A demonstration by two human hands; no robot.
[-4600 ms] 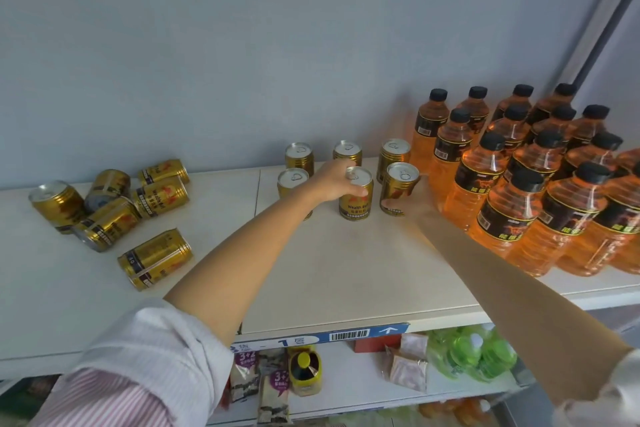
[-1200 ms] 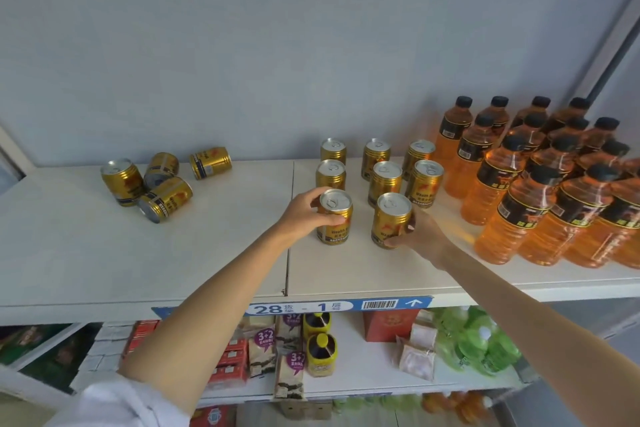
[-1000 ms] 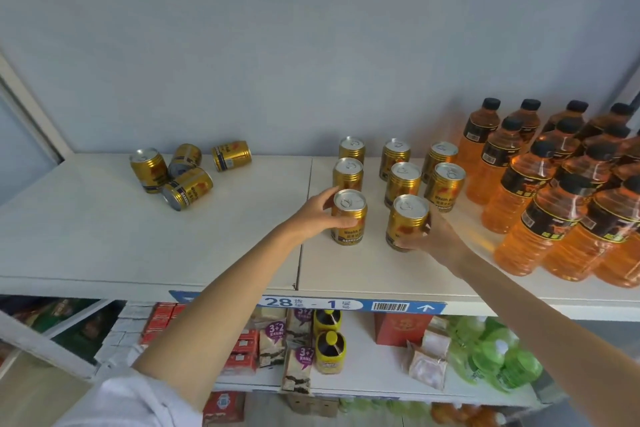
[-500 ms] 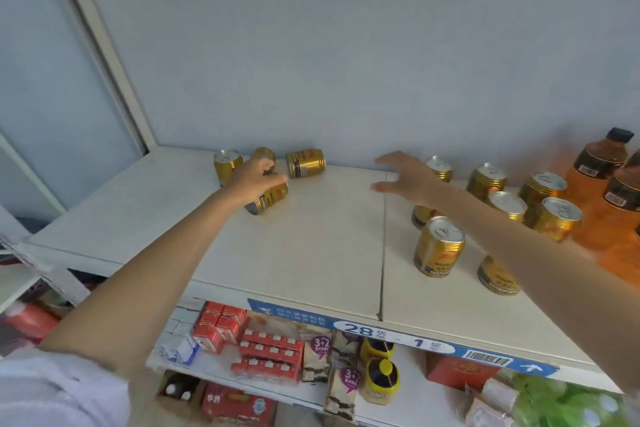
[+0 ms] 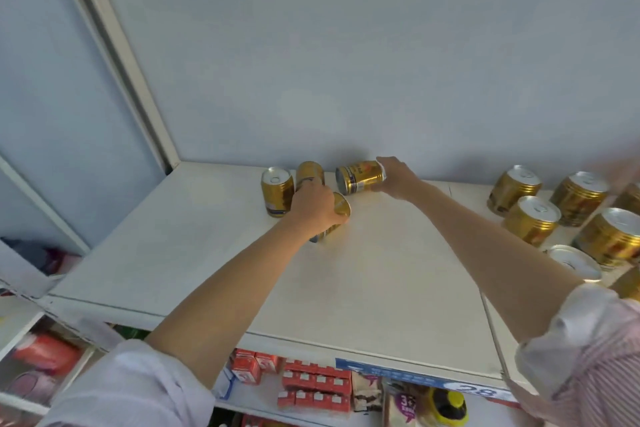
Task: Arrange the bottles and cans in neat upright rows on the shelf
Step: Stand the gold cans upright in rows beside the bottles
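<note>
Several gold cans lie at the back left of the white shelf (image 5: 363, 281). My left hand (image 5: 313, 206) is closed over a gold can on its side (image 5: 337, 213). My right hand (image 5: 396, 177) grips the end of another gold can lying on its side (image 5: 358, 177) by the wall. One gold can (image 5: 277, 191) stands upright left of my left hand, and another (image 5: 310, 173) lies behind it. Upright gold cans (image 5: 533, 218) stand in rows at the right edge.
A white upright post (image 5: 117, 55) bounds the shelf on the left, and the blue wall is close behind the cans. Below the shelf edge with its blue price strip (image 5: 426, 378) sit red cartons (image 5: 311, 381) and a yellow-capped bottle (image 5: 446, 406).
Both hands left the upright rows and reached left to the fallen cans. The left hand closed on one lying can, the right on another. The view swung left, putting the orange bottles out of frame.
</note>
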